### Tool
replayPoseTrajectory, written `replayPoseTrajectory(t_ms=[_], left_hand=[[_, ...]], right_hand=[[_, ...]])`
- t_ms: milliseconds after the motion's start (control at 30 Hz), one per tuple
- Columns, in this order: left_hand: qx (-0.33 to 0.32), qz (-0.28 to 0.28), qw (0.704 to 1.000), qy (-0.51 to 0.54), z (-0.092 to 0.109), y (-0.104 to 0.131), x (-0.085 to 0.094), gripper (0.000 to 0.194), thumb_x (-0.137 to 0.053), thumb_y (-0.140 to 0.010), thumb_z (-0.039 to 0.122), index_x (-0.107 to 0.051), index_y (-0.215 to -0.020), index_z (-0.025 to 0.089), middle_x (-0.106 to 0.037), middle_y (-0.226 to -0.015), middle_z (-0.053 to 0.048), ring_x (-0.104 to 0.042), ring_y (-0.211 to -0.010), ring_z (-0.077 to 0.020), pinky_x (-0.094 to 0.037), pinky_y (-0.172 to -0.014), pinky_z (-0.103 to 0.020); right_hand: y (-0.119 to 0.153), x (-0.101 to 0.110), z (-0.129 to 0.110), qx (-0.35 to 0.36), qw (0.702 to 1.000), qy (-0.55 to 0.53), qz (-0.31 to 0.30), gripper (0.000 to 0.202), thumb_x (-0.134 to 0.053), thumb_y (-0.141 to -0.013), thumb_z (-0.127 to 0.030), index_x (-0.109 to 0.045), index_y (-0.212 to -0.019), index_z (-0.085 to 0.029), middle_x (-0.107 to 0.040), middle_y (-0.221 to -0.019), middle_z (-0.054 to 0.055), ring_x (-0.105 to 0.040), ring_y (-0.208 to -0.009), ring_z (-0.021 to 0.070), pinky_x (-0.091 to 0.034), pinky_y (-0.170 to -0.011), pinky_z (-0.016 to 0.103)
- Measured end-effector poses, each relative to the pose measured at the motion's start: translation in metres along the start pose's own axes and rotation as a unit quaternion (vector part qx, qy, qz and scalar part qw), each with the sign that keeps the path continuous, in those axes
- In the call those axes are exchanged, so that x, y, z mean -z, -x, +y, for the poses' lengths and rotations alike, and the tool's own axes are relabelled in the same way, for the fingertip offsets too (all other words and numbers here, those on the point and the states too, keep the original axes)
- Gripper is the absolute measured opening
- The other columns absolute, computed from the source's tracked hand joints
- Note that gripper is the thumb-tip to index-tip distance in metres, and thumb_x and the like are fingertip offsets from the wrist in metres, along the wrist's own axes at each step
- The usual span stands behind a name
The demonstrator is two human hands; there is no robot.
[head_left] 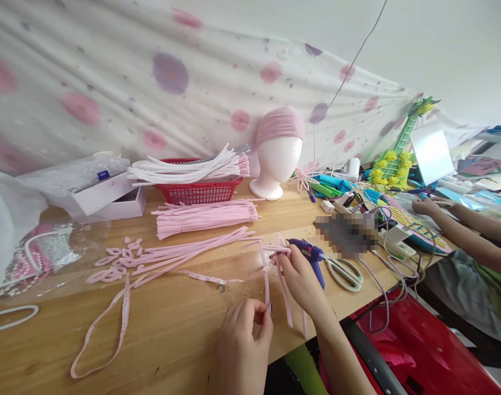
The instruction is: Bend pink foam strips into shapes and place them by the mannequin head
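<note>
- While the right hand (298, 274) pinches the stems (266, 285) at their far end, long axes run nearward
- Left hand (242, 332): grip narrow, holding one stem's near end

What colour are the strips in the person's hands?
The strips are pale pink, best seen in the head view.

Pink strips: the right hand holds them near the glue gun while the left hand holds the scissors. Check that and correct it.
The scissors are wrong: the head view shows the left hand pinching a pink strip, and the scissors lying on the table. The right hand does hold pink strips near the glue gun.
</note>
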State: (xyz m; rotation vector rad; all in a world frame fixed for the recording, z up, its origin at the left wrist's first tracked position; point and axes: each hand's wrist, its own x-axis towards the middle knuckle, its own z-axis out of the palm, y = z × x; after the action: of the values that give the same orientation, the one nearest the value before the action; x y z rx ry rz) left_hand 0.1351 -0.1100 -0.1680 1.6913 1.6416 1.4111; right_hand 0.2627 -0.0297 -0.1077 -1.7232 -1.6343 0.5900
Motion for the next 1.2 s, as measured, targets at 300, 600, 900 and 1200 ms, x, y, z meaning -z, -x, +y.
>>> replayPoseTrajectory(t_ms=[300,600,900,1200], left_hand=[[0.238,0.084,0.898,0.360,0.013,-0.011,-0.002,0.039,-0.073,-0.081,0.046,-0.061,-0.104,0.017,-0.072,-0.077,-0.004,-0.069,-0.065,-0.0166,-0.055,-0.059,-0.025],[0.062,-0.065,0.974,0.206,0.007,-0.009,-0.007,0.022,-0.054,-0.091,0.027,-0.074,-0.096,0.019,-0.072,-0.082,-0.007,-0.066,-0.070,-0.0188,-0.056,-0.066,-0.029],[-0.026,-0.019,0.996,0.087,-0.002,-0.011,0.005,0.022,-0.050,-0.090,0.019,-0.069,-0.100,0.021,-0.071,-0.091,-0.007,-0.069,-0.079,-0.0202,-0.059,-0.074,-0.034],[-0.065,0.075,0.993,-0.059,-0.053,-0.014,0.040,0.024,-0.047,-0.092,0.025,-0.069,-0.100,0.022,-0.072,-0.098,-0.009,-0.070,-0.094,-0.0254,-0.057,-0.082,-0.040]], right_hand=[[0.011,0.005,0.008,-0.004,0.950,-0.312,0.006,0.037,-0.048,-0.094,-0.055,-0.057,-0.100,-0.020,-0.066,-0.112,0.013,-0.069,-0.093,0.0247,-0.058,-0.077,0.040],[0.014,-0.004,-0.017,-0.016,0.934,-0.318,-0.160,0.042,-0.051,-0.089,-0.063,-0.050,-0.087,-0.021,-0.062,-0.070,0.000,-0.063,-0.059,0.0162,-0.054,-0.057,0.032],[-0.057,0.005,-0.044,0.114,0.955,-0.250,-0.115,0.037,-0.038,-0.091,-0.061,-0.037,-0.088,-0.025,-0.045,-0.071,-0.006,-0.049,-0.051,0.0105,-0.048,-0.049,0.027],[-0.177,0.077,-0.033,0.211,0.965,0.130,-0.088,0.021,-0.058,-0.098,-0.034,-0.060,-0.108,-0.015,-0.064,-0.098,0.004,-0.063,-0.079,0.0158,-0.055,-0.071,0.033]])
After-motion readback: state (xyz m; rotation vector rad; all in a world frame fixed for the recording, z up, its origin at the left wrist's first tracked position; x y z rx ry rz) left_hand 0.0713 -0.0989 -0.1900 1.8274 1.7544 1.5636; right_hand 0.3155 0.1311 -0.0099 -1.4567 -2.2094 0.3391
